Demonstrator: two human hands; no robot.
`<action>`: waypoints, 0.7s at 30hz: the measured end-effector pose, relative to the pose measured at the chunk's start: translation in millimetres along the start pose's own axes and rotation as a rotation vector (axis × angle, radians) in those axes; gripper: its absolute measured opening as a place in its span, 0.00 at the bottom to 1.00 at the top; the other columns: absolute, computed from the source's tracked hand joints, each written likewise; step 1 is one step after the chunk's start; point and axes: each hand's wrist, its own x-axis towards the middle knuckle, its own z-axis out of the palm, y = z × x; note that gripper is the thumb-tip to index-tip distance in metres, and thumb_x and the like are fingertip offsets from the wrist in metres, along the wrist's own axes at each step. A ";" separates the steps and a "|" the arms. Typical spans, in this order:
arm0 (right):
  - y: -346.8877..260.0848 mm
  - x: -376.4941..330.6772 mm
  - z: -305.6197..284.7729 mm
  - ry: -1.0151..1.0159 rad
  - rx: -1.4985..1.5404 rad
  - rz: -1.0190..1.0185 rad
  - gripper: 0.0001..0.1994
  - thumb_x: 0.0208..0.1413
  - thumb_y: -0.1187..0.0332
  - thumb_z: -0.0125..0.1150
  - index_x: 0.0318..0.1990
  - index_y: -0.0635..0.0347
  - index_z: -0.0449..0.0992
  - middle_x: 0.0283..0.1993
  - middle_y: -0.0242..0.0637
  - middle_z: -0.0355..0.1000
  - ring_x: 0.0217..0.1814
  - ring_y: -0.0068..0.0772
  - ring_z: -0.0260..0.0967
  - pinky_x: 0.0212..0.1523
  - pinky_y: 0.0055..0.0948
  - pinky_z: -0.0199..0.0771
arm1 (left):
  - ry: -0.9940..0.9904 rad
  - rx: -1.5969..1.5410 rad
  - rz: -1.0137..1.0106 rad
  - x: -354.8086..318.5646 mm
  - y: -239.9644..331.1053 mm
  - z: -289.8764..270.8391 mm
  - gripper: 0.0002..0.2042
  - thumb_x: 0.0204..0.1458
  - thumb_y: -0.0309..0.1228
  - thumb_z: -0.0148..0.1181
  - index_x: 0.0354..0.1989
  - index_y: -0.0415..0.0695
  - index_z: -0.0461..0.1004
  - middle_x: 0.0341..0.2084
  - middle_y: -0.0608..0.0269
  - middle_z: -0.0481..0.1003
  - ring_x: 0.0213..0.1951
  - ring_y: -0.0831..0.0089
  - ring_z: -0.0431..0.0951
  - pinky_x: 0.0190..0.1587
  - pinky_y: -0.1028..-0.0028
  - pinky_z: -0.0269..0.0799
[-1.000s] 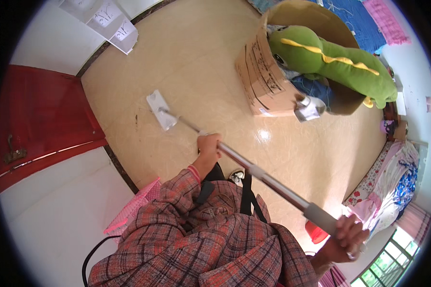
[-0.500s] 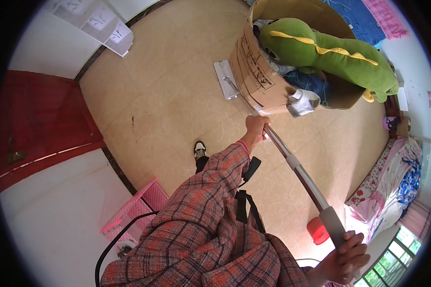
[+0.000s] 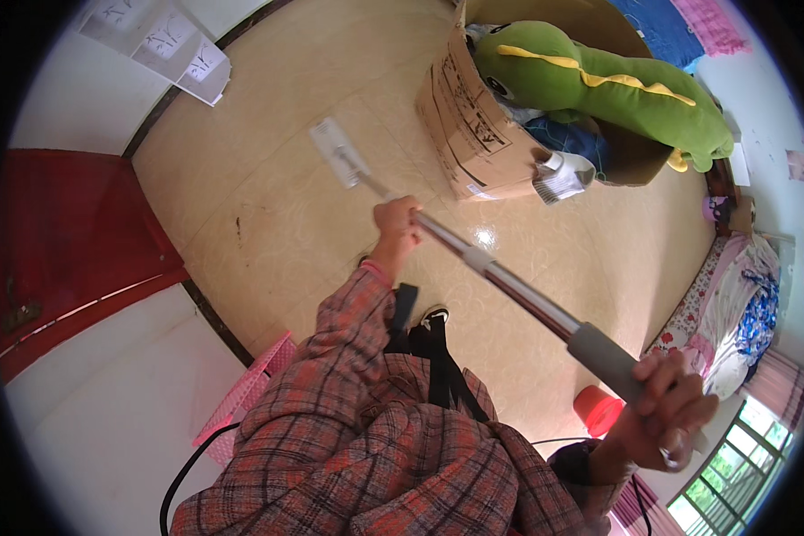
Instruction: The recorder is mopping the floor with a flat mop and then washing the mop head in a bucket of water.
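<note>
Mop [image 3: 509,284]: shaft slants from right hand [image 3: 665,415], fist-wrapped at grip, past left hand [image 3: 397,223], wrapped mid-shaft, to head [image 3: 338,152] on floor [image 3: 241,179].

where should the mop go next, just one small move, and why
Probably a short pull of the mop head back toward the feet, away from the cardboard box. The left hand grips the pole mid-shaft and the right hand holds its grey end, so both can draw it back. The tiled floor nearer the body shows a dark streak.
</note>
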 end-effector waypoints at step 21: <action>-76.4 -212.6 -357.7 0.408 0.525 0.258 0.12 0.42 0.74 0.49 0.16 0.51 0.53 0.17 0.26 0.46 0.25 0.23 0.47 0.27 0.22 0.49 | -0.019 0.127 -0.345 -152.6 -198.0 -44.4 0.08 0.33 0.24 0.58 0.18 0.41 0.64 0.12 0.58 0.63 0.10 0.67 0.62 0.14 0.63 0.64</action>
